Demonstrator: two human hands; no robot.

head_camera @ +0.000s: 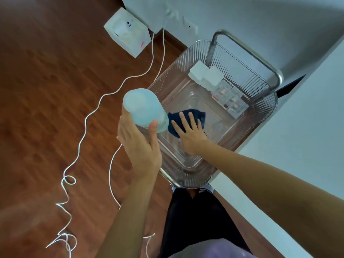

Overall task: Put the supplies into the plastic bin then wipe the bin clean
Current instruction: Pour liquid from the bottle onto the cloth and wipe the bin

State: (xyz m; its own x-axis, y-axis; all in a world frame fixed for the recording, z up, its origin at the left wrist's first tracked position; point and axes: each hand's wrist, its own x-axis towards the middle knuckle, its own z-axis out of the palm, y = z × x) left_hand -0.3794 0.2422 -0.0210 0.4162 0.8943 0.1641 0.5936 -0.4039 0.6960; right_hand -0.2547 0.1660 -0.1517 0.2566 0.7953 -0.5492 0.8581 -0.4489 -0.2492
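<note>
Two white cords snake over the brown wood floor from the pale wall, where a white tissue box sits at the baseboard, and a pale counter runs along the right. Between them a clear ribbed bin rests in a metal-handled cart, with white boxes and a clear compartment case at its far end. Left hand grips a pale blue bottle over the bin's near-left rim, while the right hand lies flat, fingers spread, pressing a dark blue cloth onto the bin's floor.
</note>
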